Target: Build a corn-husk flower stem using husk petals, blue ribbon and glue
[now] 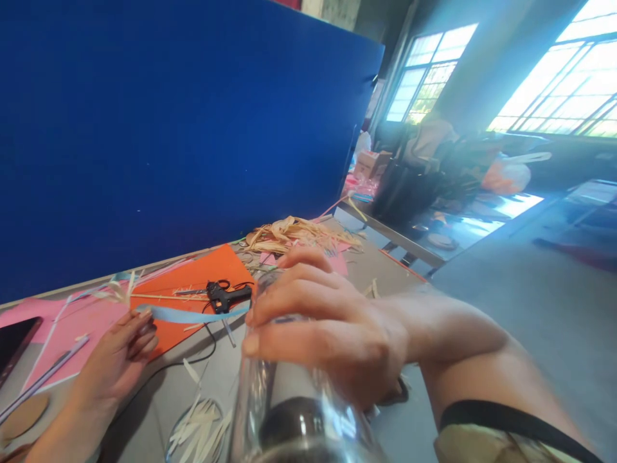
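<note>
My right hand (328, 325) grips the upper part of a clear glass bottle (289, 411) that fills the bottom centre of the view. A light blue ribbon (193, 315) runs from the bottle across to my left hand (116, 360), which pinches its free end over the orange paper sheet (193, 283). A black glue gun (226, 296) lies on the orange sheet just behind the ribbon, its black cord trailing toward me across the grey table (385, 270).
Pink paper (72, 321) and a dark phone (14, 341) lie at left. A pile of dried straw (294, 235) sits behind the bottle. White strips (197, 431) fill a round lid near me. A blue board (168, 128) walls the table's far side.
</note>
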Motion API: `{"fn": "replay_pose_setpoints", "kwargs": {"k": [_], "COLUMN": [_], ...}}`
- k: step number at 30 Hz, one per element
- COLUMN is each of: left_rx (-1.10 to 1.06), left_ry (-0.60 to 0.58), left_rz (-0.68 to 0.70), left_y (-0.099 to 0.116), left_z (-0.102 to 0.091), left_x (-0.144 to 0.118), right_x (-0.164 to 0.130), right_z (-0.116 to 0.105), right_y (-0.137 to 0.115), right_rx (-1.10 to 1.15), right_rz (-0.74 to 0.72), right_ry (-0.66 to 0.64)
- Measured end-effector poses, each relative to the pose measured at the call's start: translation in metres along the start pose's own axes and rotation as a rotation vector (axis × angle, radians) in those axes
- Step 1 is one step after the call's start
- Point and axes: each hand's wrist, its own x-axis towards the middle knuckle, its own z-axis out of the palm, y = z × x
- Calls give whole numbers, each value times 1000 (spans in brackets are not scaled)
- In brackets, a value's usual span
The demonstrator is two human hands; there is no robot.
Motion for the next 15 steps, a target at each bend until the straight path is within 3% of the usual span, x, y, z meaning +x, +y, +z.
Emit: {"fn": "replay_pose_setpoints", "kwargs": {"k": [4, 7, 8, 11, 15], "left_rx": [18, 49, 52, 36, 28], "left_ry": [29, 36, 33, 36, 61], "left_rz": [-14, -34, -38, -50, -57], "left_y": [3, 4, 3, 2, 1], "left_z": [2, 2, 2, 1, 2], "left_x": [-3, -6, -6, -6, -7], "right_x": [-16, -31, -37, -57, -97], "right_z": [0, -6, -8, -18, -32], "right_y": [12, 30, 40, 84, 169], "right_rx": [188, 180, 156, 73, -64], "right_rz": [115, 313, 363, 591, 882], "right_ry": [46, 102, 190, 355, 516]}}
